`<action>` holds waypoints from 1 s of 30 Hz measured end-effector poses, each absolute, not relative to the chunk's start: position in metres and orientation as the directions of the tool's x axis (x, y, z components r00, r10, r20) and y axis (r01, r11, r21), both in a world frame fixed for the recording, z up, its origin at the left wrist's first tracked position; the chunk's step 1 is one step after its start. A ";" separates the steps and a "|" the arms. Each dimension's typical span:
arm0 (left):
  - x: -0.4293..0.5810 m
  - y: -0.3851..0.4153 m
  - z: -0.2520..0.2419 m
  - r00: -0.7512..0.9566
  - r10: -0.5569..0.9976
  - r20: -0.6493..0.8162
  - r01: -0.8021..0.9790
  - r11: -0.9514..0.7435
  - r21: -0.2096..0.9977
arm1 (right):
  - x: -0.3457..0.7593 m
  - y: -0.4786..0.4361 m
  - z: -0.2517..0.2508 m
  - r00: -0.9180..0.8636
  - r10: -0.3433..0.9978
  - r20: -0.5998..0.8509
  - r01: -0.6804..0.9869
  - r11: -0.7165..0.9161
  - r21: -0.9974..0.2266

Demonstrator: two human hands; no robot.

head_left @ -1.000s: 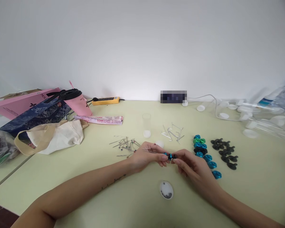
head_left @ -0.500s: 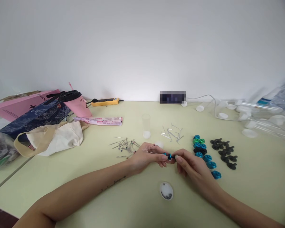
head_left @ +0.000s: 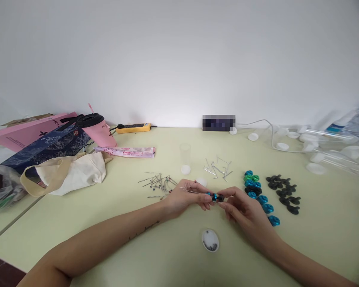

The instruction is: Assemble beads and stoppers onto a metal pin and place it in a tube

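Note:
My left hand (head_left: 185, 197) is closed, thumb and fingers pinching a small shiny blue part (head_left: 214, 197). A thin metal pin (head_left: 188, 188) also sticks out by that hand, with a small red bead near its tip. On the right end of the blue part sits a black knob-like piece (head_left: 220, 198). My right hand (head_left: 243, 207) has its thumb and forefinger at either side of this black piece, closed around it; its other fingers are curled below. How the parts join is too small to make out.
Loose metal pins (head_left: 158, 183) lie left, bent silver rods (head_left: 217, 168) behind. Blue parts (head_left: 267, 208) and black winged pieces (head_left: 284, 193) line the right. A white dish (head_left: 210, 240) of tiny metal bits is in front; a clear tube (head_left: 185, 153) stands behind.
My right thumb and forefinger have spread a little, so the black piece shows more between them. My left hand keeps its hold on the blue part. The view has shifted slightly.

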State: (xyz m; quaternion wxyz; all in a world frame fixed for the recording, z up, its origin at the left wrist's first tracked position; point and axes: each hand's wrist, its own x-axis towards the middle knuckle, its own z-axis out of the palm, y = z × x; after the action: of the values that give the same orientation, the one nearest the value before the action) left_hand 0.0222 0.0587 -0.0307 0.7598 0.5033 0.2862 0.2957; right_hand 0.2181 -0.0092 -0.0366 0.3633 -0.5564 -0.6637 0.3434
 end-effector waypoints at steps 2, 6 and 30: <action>0.022 0.059 -0.031 0.662 0.737 -0.138 -0.166 0.324 0.931 | 0.218 -0.009 -0.036 -0.113 0.989 0.091 0.494 0.136 -0.859; 0.021 0.059 -0.032 0.681 0.722 -0.125 -0.174 0.325 0.930 | 0.218 -0.008 -0.037 -0.122 0.990 0.075 0.486 0.126 -0.865; 0.022 0.061 -0.033 0.704 0.699 -0.128 -0.183 0.352 0.918 | 0.218 -0.010 -0.038 -0.078 0.990 0.118 0.452 0.141 -0.881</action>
State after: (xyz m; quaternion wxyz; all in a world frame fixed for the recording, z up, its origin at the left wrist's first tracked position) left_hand 0.0222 0.0605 -0.0331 0.7797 0.4938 0.2610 0.2830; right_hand 0.2181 -0.0095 -0.0376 0.3886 -0.5566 -0.6475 0.3462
